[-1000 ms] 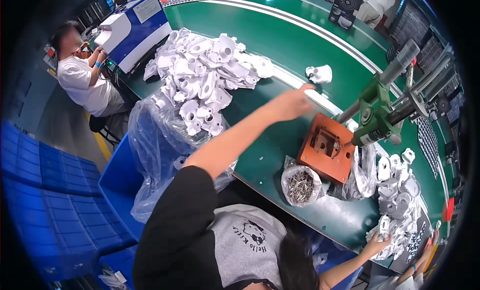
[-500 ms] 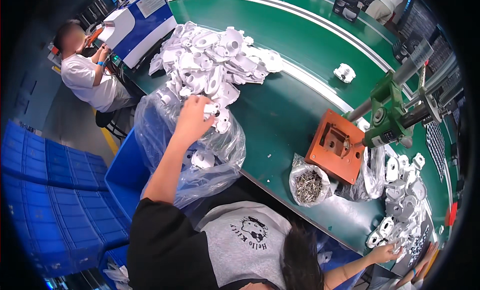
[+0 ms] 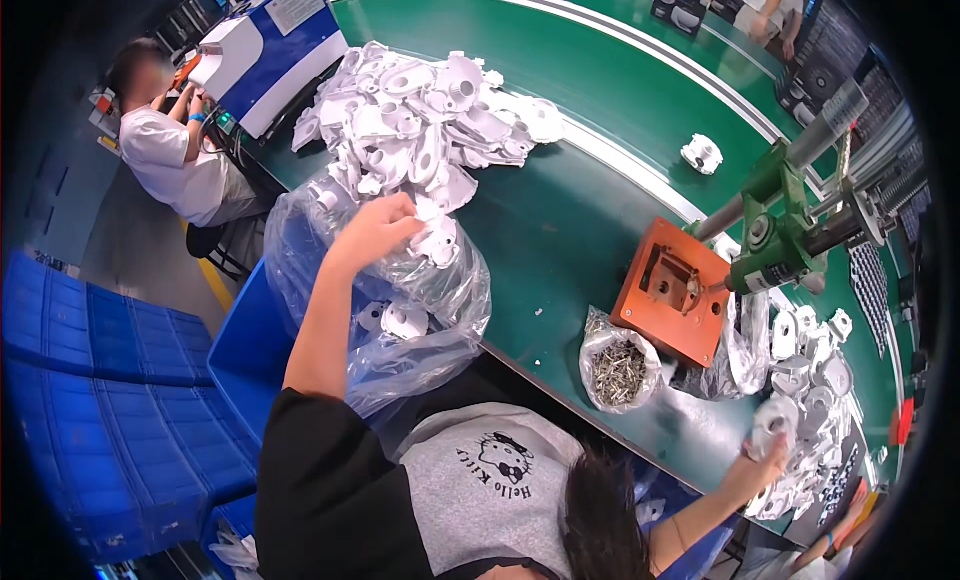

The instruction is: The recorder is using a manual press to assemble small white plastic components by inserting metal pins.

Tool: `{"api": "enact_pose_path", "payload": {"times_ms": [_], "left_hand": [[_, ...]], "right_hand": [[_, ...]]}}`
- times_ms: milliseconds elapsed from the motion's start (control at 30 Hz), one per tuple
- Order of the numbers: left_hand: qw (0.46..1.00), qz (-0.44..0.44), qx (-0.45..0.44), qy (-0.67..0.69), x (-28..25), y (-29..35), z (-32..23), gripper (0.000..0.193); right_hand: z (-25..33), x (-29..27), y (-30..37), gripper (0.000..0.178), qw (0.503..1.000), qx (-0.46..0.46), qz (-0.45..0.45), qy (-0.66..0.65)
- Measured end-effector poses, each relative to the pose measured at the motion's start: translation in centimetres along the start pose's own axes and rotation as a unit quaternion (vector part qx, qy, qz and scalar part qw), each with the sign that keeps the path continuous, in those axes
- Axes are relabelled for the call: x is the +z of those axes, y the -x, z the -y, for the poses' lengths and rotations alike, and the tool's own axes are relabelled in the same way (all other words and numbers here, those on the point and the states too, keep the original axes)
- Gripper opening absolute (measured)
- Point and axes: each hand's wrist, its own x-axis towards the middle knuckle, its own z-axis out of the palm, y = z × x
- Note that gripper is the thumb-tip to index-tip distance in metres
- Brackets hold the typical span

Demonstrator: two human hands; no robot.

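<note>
My left hand [image 3: 372,234] is closed, its fingertips pinching a white molded plastic part [image 3: 436,242] at the near edge of a large heap of similar parts [image 3: 400,120]. Below that hand, a clear plastic bag [image 3: 455,300] lines a blue bin [image 3: 240,350], with a few white parts inside. On the right, my right hand [image 3: 752,474] grips a pale molded plastic part [image 3: 774,426], slightly blurred, raised beside a second pile of white and grey parts [image 3: 822,380].
An orange fixture block [image 3: 640,305] sits under a green press [image 3: 770,230]. Near the table edge stands a bag of small metal pins [image 3: 618,375]. One white part [image 3: 702,154] lies on the green conveyor [image 3: 560,60]. A seated person [image 3: 165,150] works at far left, beside stacked blue crates [image 3: 110,430].
My right hand has risen from the right-hand pile, bringing a part up and leftward. My left hand has shifted slightly left at the heap. The lone conveyor part has moved a little right.
</note>
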Motion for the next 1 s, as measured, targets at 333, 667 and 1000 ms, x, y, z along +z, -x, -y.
{"api": "enact_pose_path", "payload": {"times_ms": [333,667,1000], "left_hand": [[0.759,0.421,0.123,0.482,15.3,3.0,-8.1,0.031],[0.657,0.498,0.055,0.563,20.1,4.9,-9.3,0.030],[0.640,0.317,-0.036,0.699,22.2,6.1,-10.8,0.053]], "right_hand": [[17.5,15.0,7.0,0.072,0.764,0.249,0.363,-0.472],[16.8,14.1,6.3,0.046,0.702,0.280,0.378,-0.534],[16.8,15.9,6.8,0.039,0.753,0.289,0.307,-0.505]]}}
